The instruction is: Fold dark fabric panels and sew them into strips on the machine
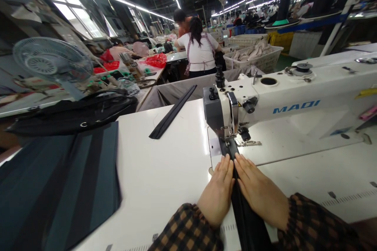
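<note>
A long black fabric strip [246,219] runs from the table's front edge up under the presser foot of a white sewing machine [282,102]. Pressed flat along the strip's left side is my left hand [219,188], fingers stretched toward the foot. My right hand [259,188] lies flat on its right side, its fingertips close to the left ones. Both hands stop a little short of the presser foot [227,142]. Another narrow black strip [172,113] rests on the white table [147,176], left of the machine head.
Dark blue and black fabric panels [64,180] and a black bag-like piece [79,111] lie at the left. A fan [44,62] stands behind them. Ahead, a person in a white top [202,53] is beside a white basket [256,57] of cut pieces. Thread cones [285,2] stand at upper right.
</note>
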A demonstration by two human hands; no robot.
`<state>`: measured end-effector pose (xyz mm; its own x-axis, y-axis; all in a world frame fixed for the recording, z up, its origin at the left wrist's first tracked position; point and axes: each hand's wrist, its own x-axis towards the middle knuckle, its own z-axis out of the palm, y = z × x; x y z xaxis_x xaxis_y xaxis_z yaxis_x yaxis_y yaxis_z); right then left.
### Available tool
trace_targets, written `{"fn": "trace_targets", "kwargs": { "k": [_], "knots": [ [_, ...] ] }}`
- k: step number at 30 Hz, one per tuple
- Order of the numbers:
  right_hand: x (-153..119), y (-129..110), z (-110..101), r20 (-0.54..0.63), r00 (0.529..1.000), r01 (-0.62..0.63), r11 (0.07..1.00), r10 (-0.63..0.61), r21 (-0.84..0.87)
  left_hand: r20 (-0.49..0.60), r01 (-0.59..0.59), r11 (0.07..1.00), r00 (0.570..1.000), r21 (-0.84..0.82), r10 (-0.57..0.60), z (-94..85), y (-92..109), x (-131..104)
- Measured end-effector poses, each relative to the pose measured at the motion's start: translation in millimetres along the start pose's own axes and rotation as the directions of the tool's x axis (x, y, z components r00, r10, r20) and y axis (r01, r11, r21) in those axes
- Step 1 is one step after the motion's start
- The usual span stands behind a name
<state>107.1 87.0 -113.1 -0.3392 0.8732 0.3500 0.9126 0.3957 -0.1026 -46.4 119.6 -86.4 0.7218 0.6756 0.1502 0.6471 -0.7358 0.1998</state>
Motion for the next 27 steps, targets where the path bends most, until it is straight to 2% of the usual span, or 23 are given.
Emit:
{"fn": "trace_targets", "kwargs": {
  "k": [10, 17, 27],
  "knots": [
    [3.7, -2.9, 2.8, -0.031, 0.999, -0.014, 1.000, 0.014, -0.022, -0.039, 0.084, 0.996, 0.996, 0.018, -0.084, -0.8, 3.6, 8.9],
    [7.2, -0.6, 2.3, -0.008, 1.000, 0.017, 1.000, -0.018, -0.025, -0.019, 0.104, 0.994, 0.994, 0.035, -0.103, -1.2, 2.3, 14.3],
    [12.7, 5.0, 1.9, -0.016, 0.999, 0.045, 0.999, -0.045, -0.014, -0.071, 0.096, 0.995, 0.993, 0.037, -0.093, 1.8, -0.9, 18.3]
  ]
}}
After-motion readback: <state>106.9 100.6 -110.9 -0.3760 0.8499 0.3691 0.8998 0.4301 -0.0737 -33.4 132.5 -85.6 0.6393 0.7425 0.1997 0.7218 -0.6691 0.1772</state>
